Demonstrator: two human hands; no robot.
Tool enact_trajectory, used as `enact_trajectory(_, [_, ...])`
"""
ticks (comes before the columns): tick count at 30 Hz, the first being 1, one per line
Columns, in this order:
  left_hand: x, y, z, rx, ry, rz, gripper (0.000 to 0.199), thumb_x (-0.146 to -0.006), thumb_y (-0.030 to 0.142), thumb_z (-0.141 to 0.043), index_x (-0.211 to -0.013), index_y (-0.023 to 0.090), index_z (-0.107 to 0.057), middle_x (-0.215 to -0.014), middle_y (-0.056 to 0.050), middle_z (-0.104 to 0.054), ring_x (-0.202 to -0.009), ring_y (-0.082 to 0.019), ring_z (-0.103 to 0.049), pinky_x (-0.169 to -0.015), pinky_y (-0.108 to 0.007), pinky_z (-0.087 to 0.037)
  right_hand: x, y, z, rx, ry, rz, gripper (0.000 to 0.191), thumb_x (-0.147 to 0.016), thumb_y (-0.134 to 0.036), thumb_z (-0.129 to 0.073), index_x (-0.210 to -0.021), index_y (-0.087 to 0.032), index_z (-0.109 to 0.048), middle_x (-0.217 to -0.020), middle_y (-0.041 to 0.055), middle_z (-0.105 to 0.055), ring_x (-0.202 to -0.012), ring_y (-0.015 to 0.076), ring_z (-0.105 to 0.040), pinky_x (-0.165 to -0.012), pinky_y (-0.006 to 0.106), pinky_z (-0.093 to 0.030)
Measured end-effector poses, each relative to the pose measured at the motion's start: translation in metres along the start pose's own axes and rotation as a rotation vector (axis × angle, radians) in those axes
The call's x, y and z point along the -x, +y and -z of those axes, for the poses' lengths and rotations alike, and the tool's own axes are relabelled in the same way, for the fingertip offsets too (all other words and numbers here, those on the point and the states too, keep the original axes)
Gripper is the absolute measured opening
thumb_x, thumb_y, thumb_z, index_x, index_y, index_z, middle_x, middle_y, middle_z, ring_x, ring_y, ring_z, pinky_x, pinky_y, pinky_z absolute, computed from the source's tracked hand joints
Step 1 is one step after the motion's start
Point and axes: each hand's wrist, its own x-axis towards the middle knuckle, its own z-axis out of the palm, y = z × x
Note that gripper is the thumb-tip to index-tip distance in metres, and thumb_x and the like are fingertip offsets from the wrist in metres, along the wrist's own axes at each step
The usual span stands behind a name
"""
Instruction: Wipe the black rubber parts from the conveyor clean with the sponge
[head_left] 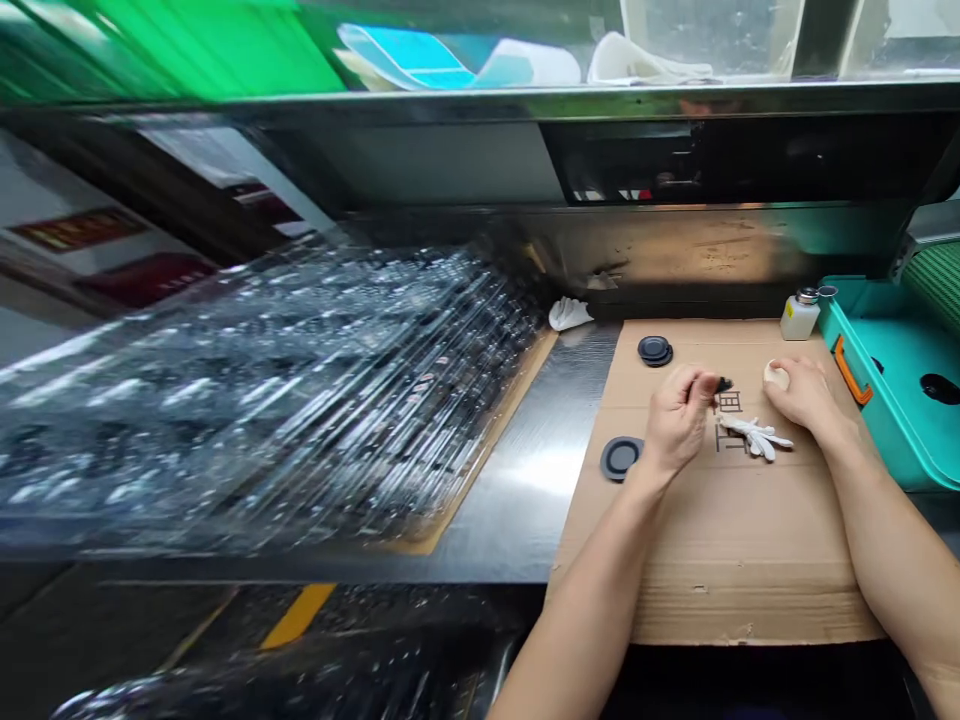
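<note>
My left hand (679,415) is closed above the cardboard sheet (697,560), and a small dark piece (724,384) pokes out past its fingertips; its kind is unclear. To the right, my right hand (806,392) has its fingers curled round a cream-coloured, rounded pad-like thing (777,375), partly hidden by the fingers. Between the hands lies a small bundle of white finger-shaped pieces (754,437), perhaps finger cots. One black round part (621,458) sits beside my left wrist, and another black round part (655,350) lies farther back.
A teal bin (855,400) with an orange handle stands at the right, beside a small white pump bottle (800,315). Plastic-wrapped stacks of trays (337,400) fill the left of the metal bench (517,480). Crumpled white tissue (570,313) lies behind. A shelf (450,105) runs overhead.
</note>
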Motion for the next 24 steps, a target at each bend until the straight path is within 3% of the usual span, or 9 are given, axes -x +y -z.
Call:
enact_trajectory(2, [0.011, 0.001, 0.040, -0.211, 0.110, 0.030, 0.038, -0.096, 0.054, -0.047, -0.085, 0.021, -0.061, -0.081, -0.005, -0.066, -0.071, -0.016, -0.063, -0.069, -0.027, -0.049, 0.003, -0.007, 0.004, -0.032, -0.004, 0.030, 0.033, -0.086, -0.041, -0.059, -0.108, -0.019, -0.072, -0.112, 0.0142, -0.068, -0.108, 0.0297, -0.059, -0.092, 0.038, -0.042])
enact_trajectory(4, [0.024, 0.000, 0.081, -0.431, 0.188, 0.051, 0.032, -0.096, 0.053, -0.048, -0.092, 0.022, -0.056, -0.081, -0.002, -0.064, -0.073, -0.016, -0.061, -0.070, -0.027, -0.048, 0.008, -0.018, 0.008, -0.140, -0.143, 0.087, 0.036, -0.088, -0.051, -0.058, -0.100, -0.021, -0.073, -0.099, 0.0100, -0.071, -0.093, 0.0245, -0.063, -0.080, 0.032, -0.044])
enact_trajectory(6, [0.033, -0.003, 0.112, -0.589, 0.106, 0.111, 0.029, -0.094, 0.051, -0.050, -0.096, 0.023, -0.053, -0.081, -0.001, -0.063, -0.073, -0.016, -0.060, -0.070, -0.028, -0.047, 0.014, -0.028, 0.009, -0.219, -0.353, 0.149, 0.039, -0.085, -0.059, -0.061, -0.092, -0.023, -0.072, -0.083, 0.0045, -0.072, -0.074, 0.0192, -0.063, -0.066, 0.028, -0.041])
enact_trajectory(8, [0.038, -0.009, 0.129, -0.725, -0.037, 0.165, 0.028, -0.093, 0.051, -0.050, -0.093, 0.023, -0.054, -0.081, 0.000, -0.063, -0.075, -0.017, -0.060, -0.074, -0.029, -0.047, 0.019, -0.035, 0.006, -0.213, -0.490, 0.186, 0.038, -0.077, -0.061, -0.069, -0.087, -0.024, -0.072, -0.074, 0.0012, -0.071, -0.064, 0.0168, -0.061, -0.058, 0.026, -0.036])
enact_trajectory(12, [0.040, -0.020, 0.124, -0.925, -0.229, 0.155, 0.028, -0.095, 0.049, -0.045, -0.090, 0.024, -0.059, -0.090, -0.004, -0.066, -0.087, -0.021, -0.062, -0.085, -0.034, -0.048, 0.023, -0.036, -0.004, -0.174, -0.529, 0.217, 0.029, -0.073, -0.051, -0.075, -0.085, -0.025, -0.071, -0.073, 0.0000, -0.071, -0.061, 0.0158, -0.059, -0.054, 0.025, -0.032])
enact_trajectory(15, [0.038, -0.021, 0.111, -1.038, -0.277, 0.116, 0.032, -0.097, 0.047, -0.038, -0.101, 0.025, -0.062, -0.105, -0.008, -0.066, -0.101, -0.025, -0.064, -0.093, -0.038, -0.048, 0.021, -0.033, -0.005, -0.192, -0.532, 0.224, 0.028, -0.074, -0.048, -0.073, -0.089, -0.024, -0.071, -0.075, 0.0003, -0.072, -0.061, 0.0152, -0.059, -0.053, 0.025, -0.032])
enact_trajectory(18, [0.038, -0.012, 0.107, -1.149, -0.302, 0.179, 0.042, -0.098, 0.052, -0.037, -0.120, 0.026, -0.060, -0.125, -0.011, -0.061, -0.107, -0.028, -0.065, -0.095, -0.042, -0.048, 0.020, -0.033, -0.003, -0.213, -0.541, 0.234, 0.026, -0.076, -0.046, -0.071, -0.090, -0.024, -0.071, -0.074, 0.0003, -0.071, -0.060, 0.0148, -0.058, -0.054, 0.025, -0.032])
enact_trajectory(22, [0.042, 0.004, 0.109, -1.171, -0.442, 0.174, 0.075, -0.081, 0.066, -0.061, -0.145, 0.029, -0.045, -0.152, -0.012, -0.041, -0.125, -0.035, -0.056, -0.102, -0.046, -0.046, 0.021, -0.033, -0.004, -0.187, -0.518, 0.258, 0.022, -0.075, -0.045, -0.071, -0.084, -0.024, -0.070, -0.073, 0.0011, -0.071, -0.060, 0.0155, -0.057, -0.054, 0.025, -0.031])
enact_trajectory(24, [0.044, 0.007, 0.108, -1.126, -0.541, 0.125, 0.085, -0.074, 0.062, -0.071, -0.147, 0.030, -0.043, -0.155, -0.010, -0.039, -0.134, -0.035, -0.048, -0.109, -0.045, -0.043, 0.021, -0.033, -0.007, -0.168, -0.499, 0.259, 0.023, -0.075, -0.045, -0.071, -0.084, -0.024, -0.070, -0.075, 0.0020, -0.071, -0.063, 0.0166, -0.059, -0.054, 0.025, -0.031])
